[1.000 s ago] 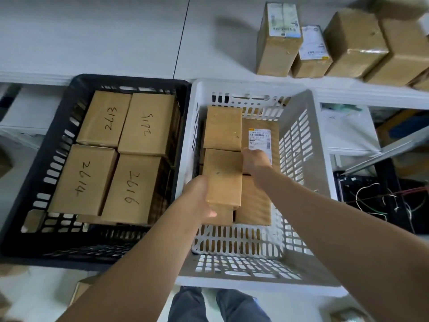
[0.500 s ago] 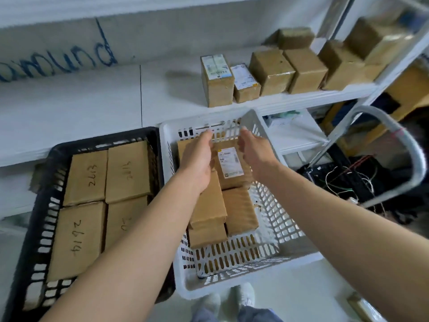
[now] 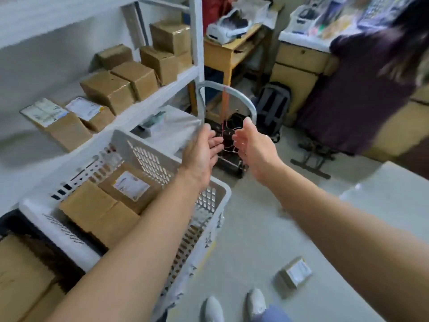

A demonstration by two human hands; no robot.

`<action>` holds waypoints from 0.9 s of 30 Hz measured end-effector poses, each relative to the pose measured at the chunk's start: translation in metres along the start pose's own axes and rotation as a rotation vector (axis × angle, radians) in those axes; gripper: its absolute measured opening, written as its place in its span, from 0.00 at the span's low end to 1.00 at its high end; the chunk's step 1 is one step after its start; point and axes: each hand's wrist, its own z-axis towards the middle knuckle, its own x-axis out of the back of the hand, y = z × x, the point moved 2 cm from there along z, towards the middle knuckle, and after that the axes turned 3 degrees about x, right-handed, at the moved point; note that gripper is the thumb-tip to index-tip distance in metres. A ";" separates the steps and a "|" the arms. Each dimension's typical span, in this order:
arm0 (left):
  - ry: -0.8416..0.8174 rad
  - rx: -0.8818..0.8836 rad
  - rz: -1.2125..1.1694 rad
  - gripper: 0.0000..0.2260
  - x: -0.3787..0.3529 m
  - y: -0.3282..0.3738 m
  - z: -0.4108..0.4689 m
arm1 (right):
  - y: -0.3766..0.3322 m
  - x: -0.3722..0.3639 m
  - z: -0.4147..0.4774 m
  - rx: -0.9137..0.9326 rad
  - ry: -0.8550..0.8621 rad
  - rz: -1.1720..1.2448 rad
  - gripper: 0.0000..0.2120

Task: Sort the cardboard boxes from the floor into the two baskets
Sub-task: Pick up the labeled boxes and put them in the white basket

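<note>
The white basket [image 3: 210, 205] stands at lower left with several brown cardboard boxes inside; one labelled box [image 3: 131, 185] lies on top. Only a corner of the black basket [image 3: 9, 223] shows at the far left, with a box [image 3: 21, 280] in it. A small labelled cardboard box [image 3: 294, 271] lies on the floor at lower right, near my feet. My left hand [image 3: 203, 151] and my right hand [image 3: 254, 145] are raised past the white basket's right rim, palms facing each other, fingers apart, holding nothing.
A white shelf [image 3: 148, 101] with several cardboard boxes runs behind the baskets. A grey trolley handle [image 3: 228, 89] and black gear with wires sit beyond my hands. A backpack [image 3: 272, 108], wooden desks and a person in dark clothes [image 3: 362, 94] are at the right.
Both hands have left the boxes in the white basket and swung up and right, empty. The view has turned right, away from the baskets toward the floor and room.
</note>
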 end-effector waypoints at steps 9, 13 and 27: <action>-0.361 0.027 0.118 0.17 -0.177 -0.066 -0.031 | 0.021 0.204 -0.051 -0.022 0.384 0.112 0.22; -0.402 0.071 0.142 0.17 -0.242 -0.116 -0.051 | 0.051 0.282 -0.074 -0.070 0.443 0.118 0.22; 0.012 0.500 0.148 0.22 -0.288 -0.374 -0.024 | 0.269 0.421 -0.024 -0.383 0.210 -0.122 0.21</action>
